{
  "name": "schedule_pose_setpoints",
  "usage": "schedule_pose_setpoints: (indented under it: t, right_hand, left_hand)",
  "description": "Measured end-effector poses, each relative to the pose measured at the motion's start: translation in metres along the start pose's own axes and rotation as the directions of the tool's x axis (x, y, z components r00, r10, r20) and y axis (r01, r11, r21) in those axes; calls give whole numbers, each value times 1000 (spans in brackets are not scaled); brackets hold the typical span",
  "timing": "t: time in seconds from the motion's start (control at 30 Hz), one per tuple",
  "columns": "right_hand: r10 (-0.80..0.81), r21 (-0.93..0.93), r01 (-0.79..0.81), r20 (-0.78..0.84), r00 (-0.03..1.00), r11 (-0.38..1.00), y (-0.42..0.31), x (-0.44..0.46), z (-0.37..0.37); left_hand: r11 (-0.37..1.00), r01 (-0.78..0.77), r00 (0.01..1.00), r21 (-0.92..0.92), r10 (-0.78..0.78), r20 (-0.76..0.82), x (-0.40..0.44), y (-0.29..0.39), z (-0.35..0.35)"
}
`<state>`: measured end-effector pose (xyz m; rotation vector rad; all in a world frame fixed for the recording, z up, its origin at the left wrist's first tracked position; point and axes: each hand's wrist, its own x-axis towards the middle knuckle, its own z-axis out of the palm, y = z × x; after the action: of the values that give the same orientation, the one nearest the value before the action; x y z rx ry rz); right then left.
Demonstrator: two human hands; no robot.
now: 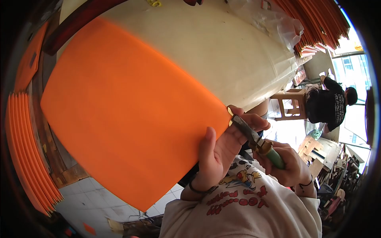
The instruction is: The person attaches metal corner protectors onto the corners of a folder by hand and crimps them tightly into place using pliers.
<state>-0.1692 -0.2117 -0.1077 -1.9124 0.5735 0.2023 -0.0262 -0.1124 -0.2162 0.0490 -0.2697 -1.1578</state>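
A large flat orange board [127, 107] lies tilted across the view, its right corner fitted with a small gold metal corner piece [230, 116]. Close to that corner, my left hand [220, 156] grips the board's edge, thumb on the orange face and fingers behind it. My right hand [289, 163] is wrapped around the green handle of dark metal pliers [254, 137]. The jaw end of the pliers meets the gold corner piece; whether the jaws press on it cannot be made out.
A pale covered tabletop [222, 51] extends behind the board. Stacked orange boards with gold corners [29, 154] stand at left, and another stack [313, 20] at top right. Clear plastic [274, 23] lies nearby. A person in black [327, 104] sits by a tan stool [289, 104].
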Motion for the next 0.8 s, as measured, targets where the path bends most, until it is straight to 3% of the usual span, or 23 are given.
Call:
schedule_pose_setpoints:
  t: [0.1, 0.37, 0.57, 0.67, 0.8]
  right_hand:
    - [-43, -5, 43, 42, 998, 999, 5, -2, -5]
    - [116, 4, -116, 71, 991, 993, -19, 4, -10]
    - [65, -25, -63, 93, 994, 998, -10, 5, -12]
    - [383, -11, -383, 23, 923, 924, -16, 1, -10]
    - [189, -93, -198, -99, 977, 976, -11, 3, -8]
  left_hand:
    - [1000, -7, 1000, -31, 7, -12, 1, -5, -3]
    - [1000, -13, 997, 26, 15, -79, 4, -5, -1]
    - [999, 8, 995, 45, -4, -99, 4, -4, 0]
    - [996, -2, 994, 84, 11, -107, 6, -3, 1]
    - [993, -11, 994, 119, 24, -103, 5, -5, -1]
